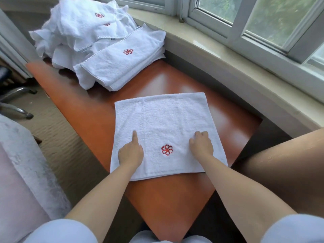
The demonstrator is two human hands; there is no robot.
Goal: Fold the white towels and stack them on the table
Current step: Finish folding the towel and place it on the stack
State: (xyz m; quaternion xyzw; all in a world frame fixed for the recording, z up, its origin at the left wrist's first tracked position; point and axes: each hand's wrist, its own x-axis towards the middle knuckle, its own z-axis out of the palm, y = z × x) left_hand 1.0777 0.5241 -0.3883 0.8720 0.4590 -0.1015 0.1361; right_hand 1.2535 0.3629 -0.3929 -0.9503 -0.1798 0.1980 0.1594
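Left hand flat, forefinger out; right hand curled, both pressing towel, gripping nothing. Risk: towel overhangs the desk edge nearest them, could slide off mid-fold.

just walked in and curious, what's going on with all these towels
A person is folding white terry towels with red flower emblems on an orange-brown wooden table by a window. Both hands rest on a half-folded towel: the left hand points a finger, the right hand is curled. Farther away sit a neat folded stack and, behind it, a rumpled unfolded heap.
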